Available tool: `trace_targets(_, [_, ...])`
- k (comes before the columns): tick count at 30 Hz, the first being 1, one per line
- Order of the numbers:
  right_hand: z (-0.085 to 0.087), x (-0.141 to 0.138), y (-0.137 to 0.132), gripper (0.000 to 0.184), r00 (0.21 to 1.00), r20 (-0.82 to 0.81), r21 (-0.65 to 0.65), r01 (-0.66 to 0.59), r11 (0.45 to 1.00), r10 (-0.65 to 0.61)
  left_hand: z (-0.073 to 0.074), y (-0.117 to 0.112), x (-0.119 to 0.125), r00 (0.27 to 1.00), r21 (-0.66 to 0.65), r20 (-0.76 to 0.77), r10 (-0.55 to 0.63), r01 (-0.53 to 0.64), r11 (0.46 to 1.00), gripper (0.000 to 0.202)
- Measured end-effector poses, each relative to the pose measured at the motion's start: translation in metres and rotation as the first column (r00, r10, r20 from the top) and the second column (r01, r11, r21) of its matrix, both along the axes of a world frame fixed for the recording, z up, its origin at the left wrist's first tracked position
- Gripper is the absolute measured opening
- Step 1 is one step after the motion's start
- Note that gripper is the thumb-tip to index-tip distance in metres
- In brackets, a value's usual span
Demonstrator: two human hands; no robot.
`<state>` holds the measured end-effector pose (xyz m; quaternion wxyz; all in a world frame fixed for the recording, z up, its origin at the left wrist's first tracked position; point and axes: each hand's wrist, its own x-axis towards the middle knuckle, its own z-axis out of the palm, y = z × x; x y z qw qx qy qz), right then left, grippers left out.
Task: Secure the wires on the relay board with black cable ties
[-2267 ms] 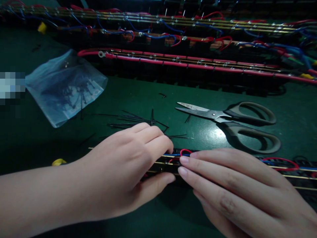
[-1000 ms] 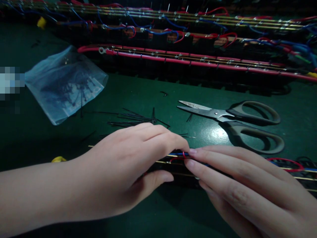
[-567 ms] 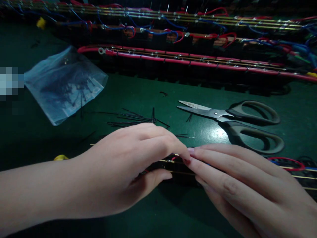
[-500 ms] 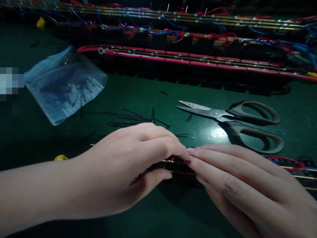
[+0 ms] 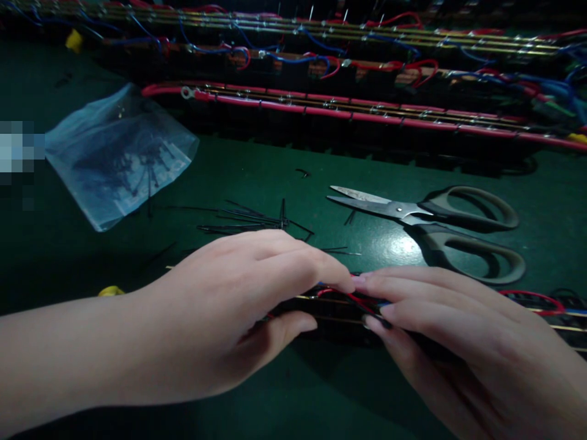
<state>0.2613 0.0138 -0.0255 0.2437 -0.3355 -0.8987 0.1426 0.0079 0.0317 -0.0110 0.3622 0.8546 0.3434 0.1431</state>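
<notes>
A long black strip with brass rails and red and blue wires [image 5: 532, 308] lies across the green table near me. My left hand [image 5: 238, 305] curls over its middle, thumb under the front edge and fingertips pressed on the wires. My right hand [image 5: 440, 330] meets it fingertip to fingertip, its fingers closed on a thin red wire [image 5: 348, 297] at the strip's top. Both hands hide most of the strip between them.
Grey-handled scissors [image 5: 435, 220] lie partly open just beyond my right hand. Loose black cable ties [image 5: 252, 220] are scattered past my left hand. A clear bag of ties [image 5: 119, 156] sits at the far left. Several wired strips [image 5: 348, 113] line the back.
My fingertips have come together over the small red wire loop, which now lies flattened under them. My right fingers have curled down onto the strip. The hands stay in the same place.
</notes>
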Motion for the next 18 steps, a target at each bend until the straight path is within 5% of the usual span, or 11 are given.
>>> trace_targets(18, [-0.0016,0.0033,0.0009,0.014,1.0,-0.017,0.013,-0.015,1.0,0.015,-0.0048,0.0015,0.0012,0.995,0.03,0.075,-0.062,0.06,0.998,0.028])
